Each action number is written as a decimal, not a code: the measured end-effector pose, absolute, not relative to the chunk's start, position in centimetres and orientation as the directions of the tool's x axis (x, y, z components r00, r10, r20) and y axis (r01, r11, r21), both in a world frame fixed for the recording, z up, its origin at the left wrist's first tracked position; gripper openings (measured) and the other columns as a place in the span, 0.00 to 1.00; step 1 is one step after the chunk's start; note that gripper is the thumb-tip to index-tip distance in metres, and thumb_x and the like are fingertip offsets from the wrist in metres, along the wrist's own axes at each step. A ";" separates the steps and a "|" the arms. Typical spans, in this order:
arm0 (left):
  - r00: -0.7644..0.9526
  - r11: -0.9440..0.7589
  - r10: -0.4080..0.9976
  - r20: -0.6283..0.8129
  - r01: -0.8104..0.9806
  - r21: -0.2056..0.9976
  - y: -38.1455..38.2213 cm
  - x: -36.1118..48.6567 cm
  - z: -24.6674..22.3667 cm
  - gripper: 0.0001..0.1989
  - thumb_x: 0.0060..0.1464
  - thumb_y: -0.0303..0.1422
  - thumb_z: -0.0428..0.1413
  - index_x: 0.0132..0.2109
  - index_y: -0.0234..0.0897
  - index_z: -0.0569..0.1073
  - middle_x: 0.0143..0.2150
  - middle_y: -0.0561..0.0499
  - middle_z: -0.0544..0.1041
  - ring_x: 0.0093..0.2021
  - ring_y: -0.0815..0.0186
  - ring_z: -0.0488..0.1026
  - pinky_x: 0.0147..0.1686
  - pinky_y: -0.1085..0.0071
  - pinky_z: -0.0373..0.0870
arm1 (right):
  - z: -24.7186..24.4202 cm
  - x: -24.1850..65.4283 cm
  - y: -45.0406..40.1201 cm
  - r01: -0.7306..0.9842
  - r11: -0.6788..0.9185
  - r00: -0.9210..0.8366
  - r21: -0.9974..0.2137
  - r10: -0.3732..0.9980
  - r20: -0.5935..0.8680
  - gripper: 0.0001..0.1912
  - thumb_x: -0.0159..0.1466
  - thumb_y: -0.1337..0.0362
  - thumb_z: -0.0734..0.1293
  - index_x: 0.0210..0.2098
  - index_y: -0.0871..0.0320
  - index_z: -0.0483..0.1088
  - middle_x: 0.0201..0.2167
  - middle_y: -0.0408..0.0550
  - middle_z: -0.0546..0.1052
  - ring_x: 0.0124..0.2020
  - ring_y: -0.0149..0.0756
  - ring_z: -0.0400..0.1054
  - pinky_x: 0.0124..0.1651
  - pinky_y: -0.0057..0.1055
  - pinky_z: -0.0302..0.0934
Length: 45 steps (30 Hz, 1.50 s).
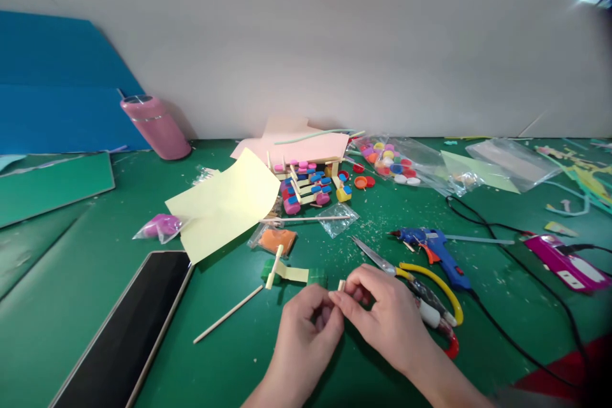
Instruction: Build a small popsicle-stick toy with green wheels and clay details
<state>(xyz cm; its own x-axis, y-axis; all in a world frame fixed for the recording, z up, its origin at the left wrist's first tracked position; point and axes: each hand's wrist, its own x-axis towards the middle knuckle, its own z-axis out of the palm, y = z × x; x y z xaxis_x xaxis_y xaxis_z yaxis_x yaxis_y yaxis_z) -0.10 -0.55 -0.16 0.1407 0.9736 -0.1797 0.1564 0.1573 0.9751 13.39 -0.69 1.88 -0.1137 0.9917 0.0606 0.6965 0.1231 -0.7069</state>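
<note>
My left hand (308, 328) and my right hand (385, 315) meet at the fingertips, both closed in a pinch. A short pale stick piece (341, 285) pokes up between them; its lower part is hidden by the fingers. Just beyond my left hand lies a small assembly of green clay (315, 276), a pale yellow paper strip (295, 275) and a short upright-leaning stick (274, 266). A longer wooden stick (228, 314) rests on the table to the left. By my right hand are scissors (375, 255) with yellow handles.
Behind are colourful small assemblies (306, 185), a yellow paper sheet (224, 204) and bagged clay (277, 240). A blue glue gun (435, 245), its cable and a pink power strip (567, 261) lie right. A black flat device (129, 331) and pink bottle (160, 129) stand left.
</note>
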 end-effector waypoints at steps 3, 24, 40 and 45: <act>0.114 0.135 0.981 -0.157 0.178 0.975 -0.7 0.0 -0.1 0.11 0.44 0.30 0.55 0.18 0.36 0.65 0.17 0.57 0.59 0.20 0.71 0.54 0.21 0.74 0.51 | 1.7 13.3 -0.5 0.760 0.231 -0.191 -0.607 0.973 0.131 0.13 0.63 0.61 0.59 0.22 0.56 0.59 0.22 0.43 0.67 0.26 0.33 0.61 0.29 0.30 0.53; 0.363 0.531 0.836 -0.411 -0.347 0.773 0.0 -0.6 -0.5 0.11 0.45 0.34 0.61 0.22 0.33 0.70 0.17 0.58 0.63 0.20 0.75 0.55 0.21 0.76 0.49 | 1.5 15.9 -0.2 0.540 0.251 -0.232 -0.804 0.962 0.144 0.24 0.58 0.64 0.66 0.53 0.50 0.57 0.50 0.47 0.62 0.43 0.35 0.62 0.47 0.31 0.60; 0.442 0.567 0.806 -0.393 -0.388 0.727 0.0 -0.7 -0.7 0.11 0.47 0.34 0.59 0.23 0.32 0.71 0.18 0.55 0.65 0.20 0.75 0.57 0.21 0.77 0.52 | 1.4 15.5 0.3 0.563 0.380 -0.375 -0.734 0.909 0.184 0.17 0.58 0.60 0.67 0.47 0.54 0.67 0.49 0.49 0.63 0.52 0.37 0.59 0.54 0.30 0.56; 0.430 0.559 0.814 -0.391 -0.391 0.731 0.1 -0.7 -0.3 0.10 0.49 0.35 0.58 0.26 0.32 0.72 0.19 0.56 0.64 0.21 0.75 0.56 0.21 0.77 0.51 | 1.6 15.7 0.3 0.545 0.393 -0.414 -0.741 0.894 0.171 0.19 0.57 0.62 0.68 0.48 0.54 0.67 0.49 0.48 0.63 0.51 0.36 0.60 0.54 0.30 0.55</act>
<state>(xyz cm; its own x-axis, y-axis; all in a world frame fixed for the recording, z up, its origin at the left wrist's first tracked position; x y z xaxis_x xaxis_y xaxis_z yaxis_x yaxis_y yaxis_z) -0.71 0.11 -0.28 0.4303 0.8136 -0.3911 -0.3915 0.5586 0.7313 15.68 0.30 1.62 -0.4136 0.8943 0.1707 0.5448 0.3933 -0.7406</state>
